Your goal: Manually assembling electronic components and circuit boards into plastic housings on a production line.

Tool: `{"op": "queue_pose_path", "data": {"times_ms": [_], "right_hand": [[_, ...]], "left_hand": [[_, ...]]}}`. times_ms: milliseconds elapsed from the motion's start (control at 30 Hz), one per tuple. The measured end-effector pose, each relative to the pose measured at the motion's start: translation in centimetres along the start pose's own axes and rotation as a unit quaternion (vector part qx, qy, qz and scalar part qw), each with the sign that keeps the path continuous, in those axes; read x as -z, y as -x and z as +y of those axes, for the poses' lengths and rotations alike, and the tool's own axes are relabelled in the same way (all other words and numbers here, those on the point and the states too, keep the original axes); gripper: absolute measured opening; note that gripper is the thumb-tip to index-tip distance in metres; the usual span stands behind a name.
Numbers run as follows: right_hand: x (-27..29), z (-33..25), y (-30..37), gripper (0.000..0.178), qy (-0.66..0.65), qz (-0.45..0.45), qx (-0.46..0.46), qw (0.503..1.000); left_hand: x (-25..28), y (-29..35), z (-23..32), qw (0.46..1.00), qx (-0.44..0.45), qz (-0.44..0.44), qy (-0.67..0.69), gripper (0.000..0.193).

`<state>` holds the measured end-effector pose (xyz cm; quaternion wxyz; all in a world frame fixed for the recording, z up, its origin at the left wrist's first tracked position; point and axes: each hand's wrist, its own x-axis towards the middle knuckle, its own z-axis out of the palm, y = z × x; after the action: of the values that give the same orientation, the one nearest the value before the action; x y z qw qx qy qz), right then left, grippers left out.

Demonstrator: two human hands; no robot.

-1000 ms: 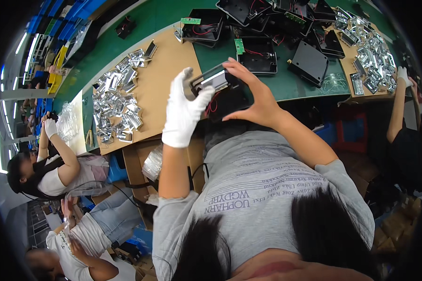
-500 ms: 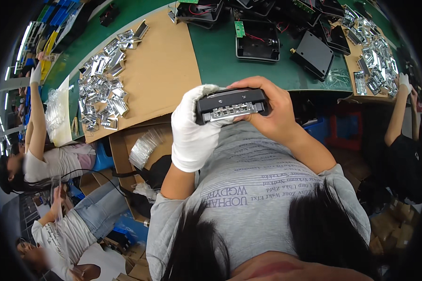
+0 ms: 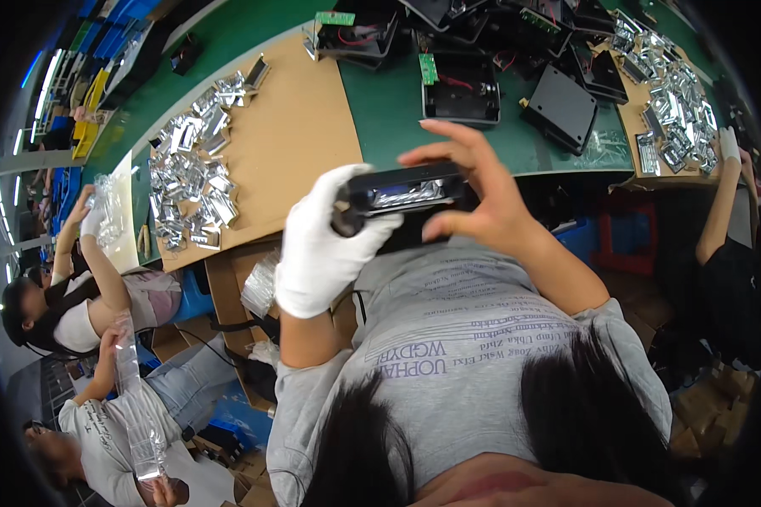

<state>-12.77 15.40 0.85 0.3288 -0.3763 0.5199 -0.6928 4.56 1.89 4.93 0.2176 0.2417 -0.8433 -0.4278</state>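
A black plastic casing [image 3: 370, 188] with a shiny metal insert [image 3: 410, 196] in its facing side is held up in front of my chest. My left hand [image 3: 317, 241], in a white glove, is closed round its left end, the thumb running along the lower edge. My bare right hand [image 3: 495, 198] is at the right end with fingers stretched and apart, the thumb below and the other fingers above. Blur hides whether its fingertips touch the casing. Beyond, open casings with wiring, one with a green circuit board [image 3: 429, 69], lie on the green table.
Piles of shiny metal parts lie on cardboard [image 3: 292, 127] at left [image 3: 190, 144] and at far right [image 3: 681, 110]. A closed black casing [image 3: 560, 108] rests near the table's front edge. Co-workers are at the left [image 3: 101, 296] and right [image 3: 719, 245]. Clear plastic bags [image 3: 260, 287] sit by my left elbow.
The casing has tilted and shifted slightly left and down with my left hand. My right fingers have spread from their grip round its right end. The left co-worker's arms have moved toward the plastic bags.
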Motion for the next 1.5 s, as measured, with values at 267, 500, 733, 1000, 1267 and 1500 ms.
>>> {"op": "queue_pose_path", "data": {"times_ms": [267,500,733,1000,1267,1500], "right_hand": [[2.0,5.6,-0.5,0.03,0.372,-0.029,0.204,0.905],[1.5,5.8,-0.7,0.023,0.446,-0.016,0.258,0.857],[1.8,5.8,-1.1,0.024,0.471,-0.022,0.247,0.846],[1.6,5.3,-1.3,0.024,0.457,-0.043,0.244,0.854],[2.2,5.8,-1.1,0.024,0.438,-0.031,0.238,0.866],[1.8,5.3,-1.1,0.029,0.352,0.004,0.151,0.924]], "left_hand": [[14.1,-16.2,-7.3,0.972,0.081,0.197,-0.094,0.059],[12.5,-30.5,-17.7,0.919,0.12,0.252,-0.278,0.069],[3.2,-38.7,-10.7,0.952,0.054,-0.022,-0.301,0.057],[4.1,-44.8,-15.6,0.915,0.119,-0.064,-0.381,0.035],[12.6,-25.6,-4.9,0.989,0.025,0.044,-0.138,0.03],[4.9,-12.1,-5.1,0.949,-0.15,-0.154,-0.23,0.022]]}}
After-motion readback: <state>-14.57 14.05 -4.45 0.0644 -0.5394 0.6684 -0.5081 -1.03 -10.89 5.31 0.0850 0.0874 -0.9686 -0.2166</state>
